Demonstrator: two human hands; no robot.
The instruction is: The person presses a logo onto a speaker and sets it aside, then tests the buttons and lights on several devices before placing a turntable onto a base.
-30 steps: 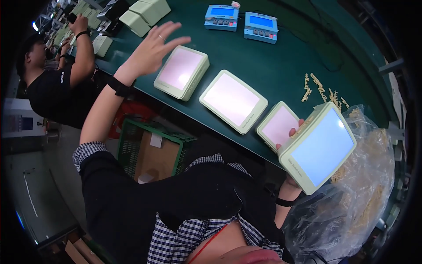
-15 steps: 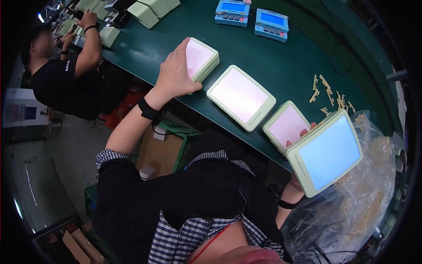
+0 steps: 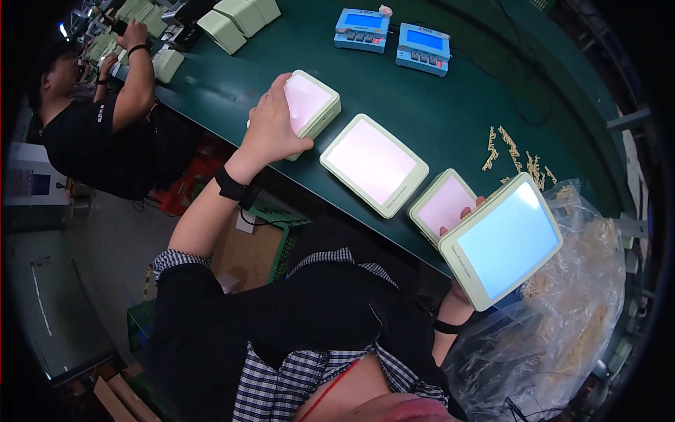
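Observation:
My left hand (image 3: 271,130) grips a pale green box-shaped speaker (image 3: 307,100) with a pinkish lit panel, fingers along its left side and thumb at its near edge. Another speaker (image 3: 375,165) lies to its right, its panel glowing white-pink. Farther right sits a third speaker (image 3: 446,204), partly covered. In front of that one, my right hand (image 3: 466,212) holds up a tilted speaker (image 3: 503,243) whose panel glows light blue. Some fingertips show past its upper left edge, while the palm is mostly hidden behind it.
Two blue devices with small screens (image 3: 424,49) stand at the back of the green table (image 3: 415,95). Small tan pieces (image 3: 512,149) lie at right, beside a clear plastic bag (image 3: 555,316). Pale green housings (image 3: 239,24) sit far left, near a co-worker (image 3: 95,130). A green crate (image 3: 285,246) is below.
The view has shifted slightly, so the table's things sit a little lower and farther left. My right hand has moved its blue-lit speaker slightly up and left. Both hands keep their holds.

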